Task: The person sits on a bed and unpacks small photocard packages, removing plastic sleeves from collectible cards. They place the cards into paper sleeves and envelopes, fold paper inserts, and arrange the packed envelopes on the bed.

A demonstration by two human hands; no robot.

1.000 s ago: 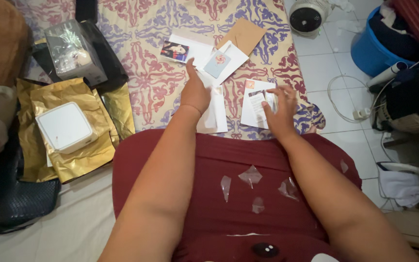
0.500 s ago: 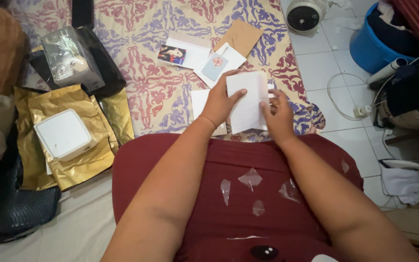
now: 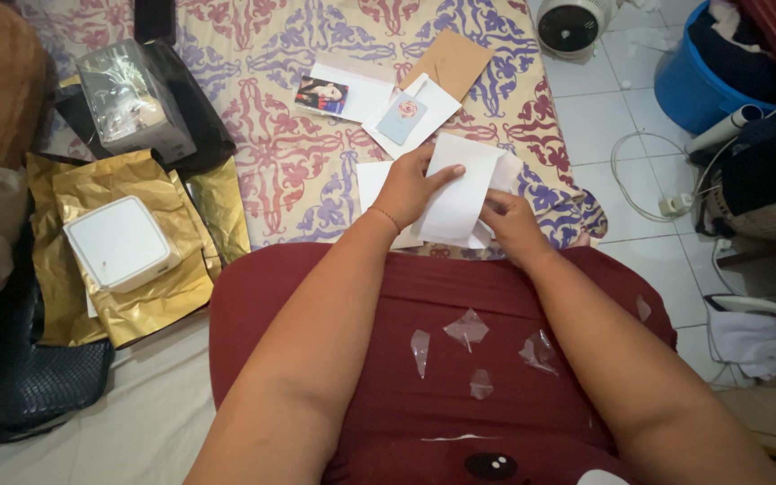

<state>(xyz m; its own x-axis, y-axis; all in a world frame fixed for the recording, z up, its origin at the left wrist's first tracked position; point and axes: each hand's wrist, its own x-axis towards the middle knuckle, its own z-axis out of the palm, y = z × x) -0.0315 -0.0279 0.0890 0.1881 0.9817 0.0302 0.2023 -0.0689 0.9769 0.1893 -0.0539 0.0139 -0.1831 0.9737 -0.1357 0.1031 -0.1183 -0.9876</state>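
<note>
My left hand (image 3: 409, 187) and my right hand (image 3: 512, 222) both grip a white sheet of paper (image 3: 460, 189), lifted and partly folded above the patterned cloth (image 3: 271, 126). Another white paper (image 3: 373, 182) lies flat under my left wrist. Beyond them lie a small dark photo card (image 3: 321, 93), a pale blue card (image 3: 401, 118) on a white envelope, and a brown envelope (image 3: 451, 63). Several scraps of clear tape (image 3: 466, 328) stick to the dark red cloth over my lap.
A white square box (image 3: 119, 242) rests on gold wrapping (image 3: 150, 296) at the left, with a clear plastic-wrapped box (image 3: 132, 99) behind it. A blue bucket (image 3: 702, 72), a small white fan (image 3: 572, 25) and a white cable (image 3: 639, 175) are on the tiled floor at right.
Both hands came off the papers lying flat on the cloth, picked up one white sheet and raised it. The sheet is now bent over between the hands.
</note>
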